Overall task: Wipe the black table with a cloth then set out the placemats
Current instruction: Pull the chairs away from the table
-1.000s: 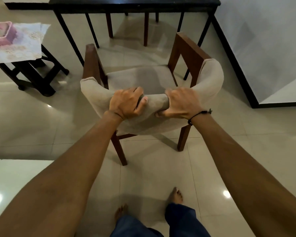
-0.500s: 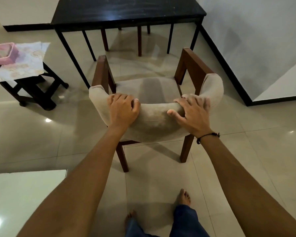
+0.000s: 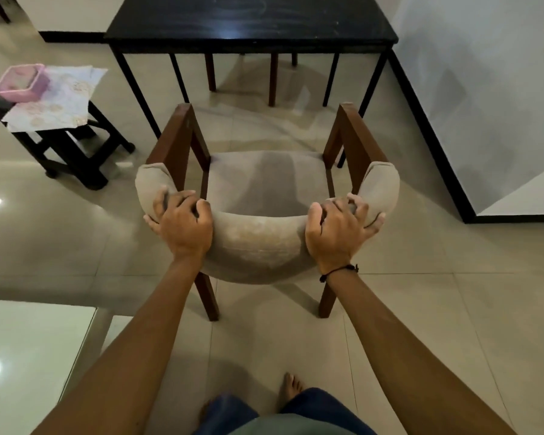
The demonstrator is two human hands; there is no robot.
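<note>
The black table (image 3: pixel 248 23) stands ahead at the top of the view, its top bare and faintly streaked. In front of it is a wooden armchair (image 3: pixel 264 183) with a curved beige padded back. My left hand (image 3: pixel 182 222) grips the left part of that back, fingers curled over the top. On the right part, my right hand (image 3: pixel 339 229) grips the same way. Pale patterned placemats (image 3: pixel 60 98) lie on a small black stool at the left. No cloth is plainly visible.
A pink plastic container (image 3: pixel 21 81) sits on the placemats on the black stool (image 3: pixel 73 152). A white wall with a black skirting (image 3: pixel 437 146) runs along the right. More chair legs show under the table. A glossy white surface (image 3: pixel 29 356) lies at the lower left.
The chair has turned square to the table and sits closer to it. Both hands have slid apart along the padded back, from its middle to its two sides.
</note>
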